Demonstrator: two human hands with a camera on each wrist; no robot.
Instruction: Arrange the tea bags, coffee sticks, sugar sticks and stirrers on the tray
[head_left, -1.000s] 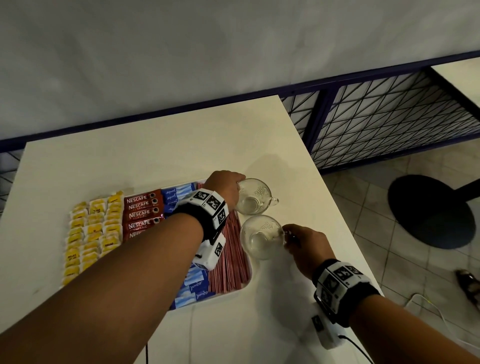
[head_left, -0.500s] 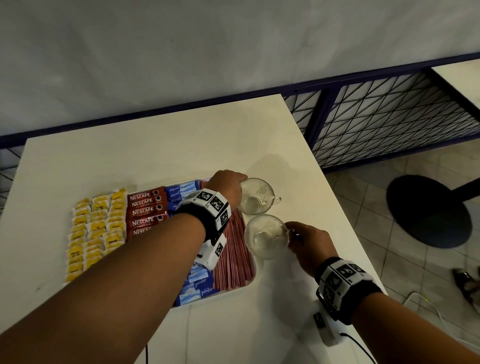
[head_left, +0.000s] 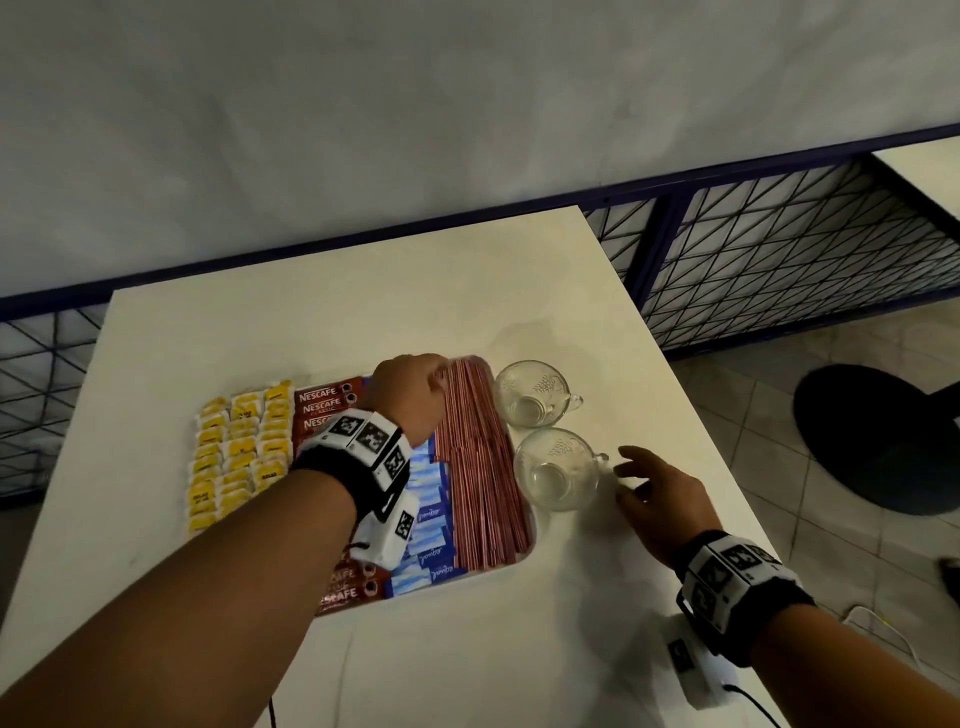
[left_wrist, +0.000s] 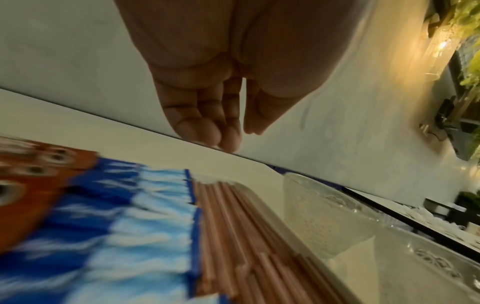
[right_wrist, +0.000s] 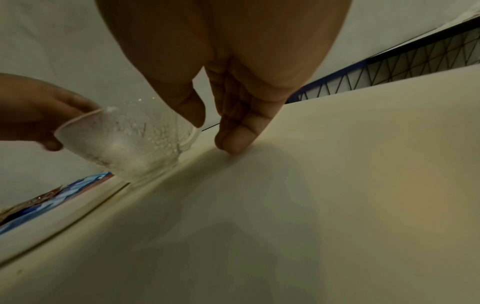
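Observation:
A white tray (head_left: 483, 570) lies on the table with yellow tea bags (head_left: 236, 462) at its left. Beside them are red Nescafe coffee sticks (head_left: 319, 402), then blue sugar sticks (head_left: 428, 519), then reddish stirrers (head_left: 480, 467) along the right side. My left hand (head_left: 434, 376) hovers over the tray's far end above the sugar sticks and stirrers. In the left wrist view its fingers (left_wrist: 228, 137) hang relaxed and hold nothing. My right hand (head_left: 631, 475) is spread on the table just right of the near glass cup (head_left: 558, 470), one fingertip (right_wrist: 231, 146) touching the tabletop.
A second glass cup (head_left: 532, 395) stands on the table behind the near one, both close to the tray's right rim. The table's right edge (head_left: 691, 415) runs just past my right hand, with tiled floor and a dark round base beyond.
My left hand has let go of the far cup and moved left over the tray. My right hand has released the near cup's handle and opened beside it.

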